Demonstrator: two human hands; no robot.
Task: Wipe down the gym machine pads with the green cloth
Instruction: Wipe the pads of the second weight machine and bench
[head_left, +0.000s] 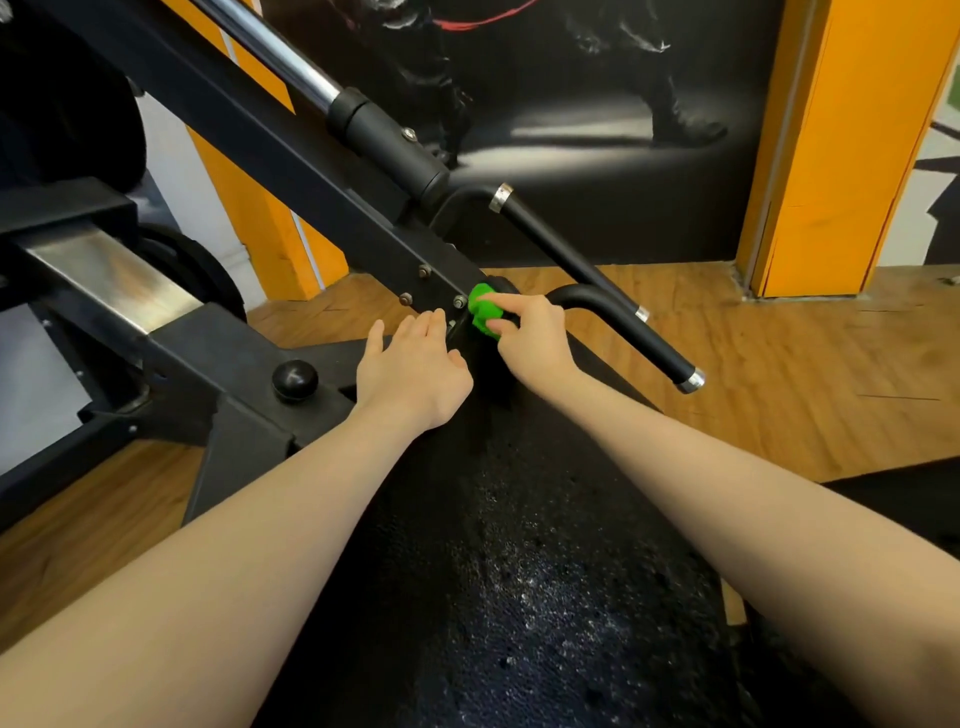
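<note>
A long black textured pad (519, 545) runs from the bottom of the view up to the machine's frame. Its surface glistens with wet specks. At the pad's far end my right hand (530, 338) grips a bunched green cloth (484, 312), pressing it against the top of the pad beside the black frame. My left hand (415, 364) lies next to it with fingers straight, resting flat on the pad's upper left edge by the frame's bolts.
The black steel frame (322, 208) slants from upper left down to the pad, with a chrome rod (270, 47) above it. Two black handle bars (613, 291) stick out to the right. A round black knob (294, 380) sits on the left. Wood floor and orange pillars (831, 156) surround.
</note>
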